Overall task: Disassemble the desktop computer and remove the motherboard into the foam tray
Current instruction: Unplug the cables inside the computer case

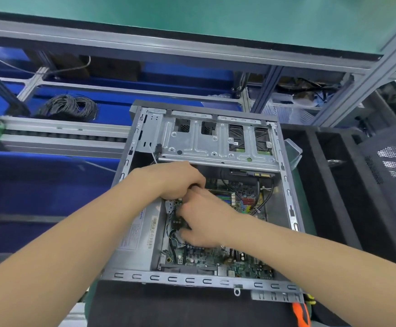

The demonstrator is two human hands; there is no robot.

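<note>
Mid-frame, the left hand [175,180] and right hand [206,220] huddle over the motherboard [215,258] inside the open case [192,279], fingers curled; I cannot tell whether they pinch anything.

One wide-angle view, worn on the head, looks forward and steeply down into the open computer case [192,279]. It is near, the case filling the frame's middle.

Left grip [175,180] and right grip [206,220] are covering the middle of the motherboard [227,260]. Fingertips are curling out of sight, and whatever they are working on, possibly a cable, is not showing. Right grip is smearing with motion blur. Print on the power supply label [142,234] is reading too small. Orange-handled tool [300,315] is running off the bottom edge.
</note>
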